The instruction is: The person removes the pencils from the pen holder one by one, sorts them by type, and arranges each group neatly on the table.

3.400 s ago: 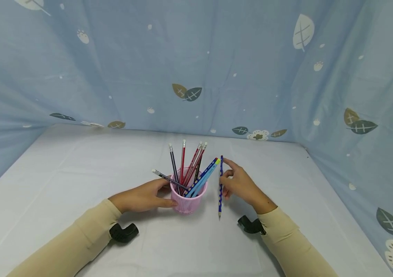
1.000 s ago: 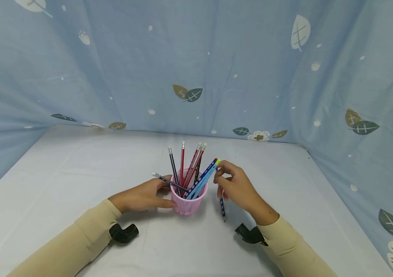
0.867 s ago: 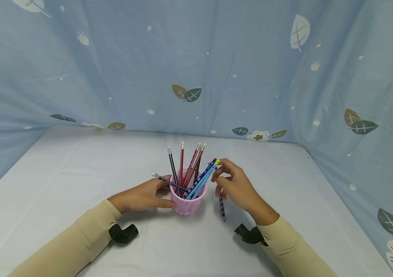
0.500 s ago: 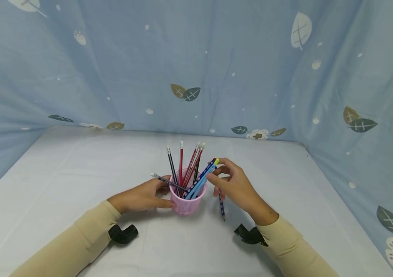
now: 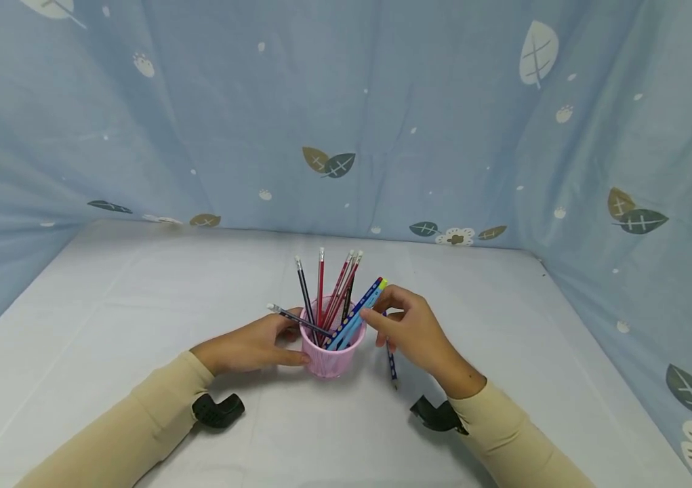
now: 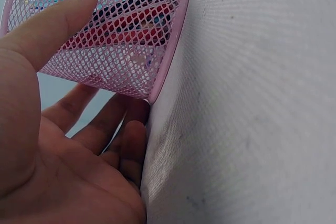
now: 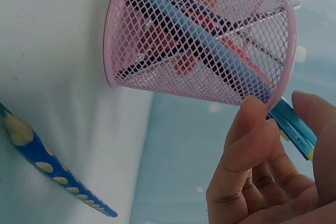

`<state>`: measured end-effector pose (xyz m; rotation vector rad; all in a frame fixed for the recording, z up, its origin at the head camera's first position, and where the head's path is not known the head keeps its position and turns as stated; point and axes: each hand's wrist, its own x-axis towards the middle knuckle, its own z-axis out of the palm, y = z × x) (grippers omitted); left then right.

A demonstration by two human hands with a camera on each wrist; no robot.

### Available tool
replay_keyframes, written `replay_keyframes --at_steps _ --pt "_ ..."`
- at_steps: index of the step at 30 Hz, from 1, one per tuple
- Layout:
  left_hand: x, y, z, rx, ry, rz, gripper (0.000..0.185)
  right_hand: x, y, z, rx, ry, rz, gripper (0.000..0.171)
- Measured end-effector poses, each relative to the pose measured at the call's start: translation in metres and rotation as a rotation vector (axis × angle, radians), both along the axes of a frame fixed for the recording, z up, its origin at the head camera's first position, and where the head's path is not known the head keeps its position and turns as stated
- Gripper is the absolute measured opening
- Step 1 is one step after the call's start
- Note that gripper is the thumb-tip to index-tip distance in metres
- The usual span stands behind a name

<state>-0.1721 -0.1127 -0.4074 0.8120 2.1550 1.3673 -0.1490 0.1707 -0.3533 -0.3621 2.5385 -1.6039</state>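
Now the right hand (image 5: 415, 332), in the centre of the head view, has moved left from its earlier place beside the pink mesh cup (image 5: 326, 356) and closes thumb and forefinger on the upper end of the light blue pencil (image 5: 354, 317) that leans out of the cup. The dotted blue pencil (image 5: 391, 362), formerly held upright well clear of the cup, now hangs lower under the same hand with its tip near the worktop (image 5: 138, 305). Judged from this, the hand is shifting its work from the dotted pencil to the pencils in the cup.

The left hand (image 5: 251, 347) has not moved: fingers and thumb curl round the cup's left wall, steadying it on the worktop.

Hidden or unclear:
- The upper half of the dotted blue pencil lies behind the right hand; which fingers retain it cannot be told.
- The right wrist view shows only its sharpened end (image 7: 31, 153), lower left.
- The pencil tips inside the cup are masked by the mesh.
- Black wrist mounts (image 5: 217, 410) are partly cut by the sleeves.
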Motion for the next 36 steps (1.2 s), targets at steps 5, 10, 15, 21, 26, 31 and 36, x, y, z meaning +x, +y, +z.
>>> replay_keyframes --at_steps 5,10,15,21,26,31,36 --pt "0.0000 -0.0007 -0.0003 -0.007 0.010 0.008 0.067 0.0000 -0.0016 0.0000 0.000 0.023 0.024 0.027" --pt "0.0013 -0.0002 -0.0001 -0.023 0.014 0.011 0.069 0.0010 -0.0019 -0.0004 0.009 0.016 0.020 0.023" --pt "0.0009 -0.0005 0.0007 -0.018 0.042 0.010 0.066 0.0014 -0.0021 0.0011 0.004 0.039 0.028 0.019" --pt "0.0014 0.0007 0.0004 -0.040 0.036 0.013 0.065 0.0014 -0.0019 0.0001 0.020 0.051 0.024 0.021" --pt "0.0001 0.0018 0.0012 -0.028 0.041 0.006 0.065 0.0019 -0.0011 0.0016 0.019 0.069 0.018 0.022" --pt "0.0000 0.0012 0.0005 -0.026 0.035 0.002 0.064 0.0026 0.0011 0.0040 0.023 0.096 0.013 0.021" --pt "-0.0011 0.0015 0.0005 -0.031 0.030 0.006 0.064 0.0036 0.0043 0.0082 0.013 0.110 -0.006 0.018"
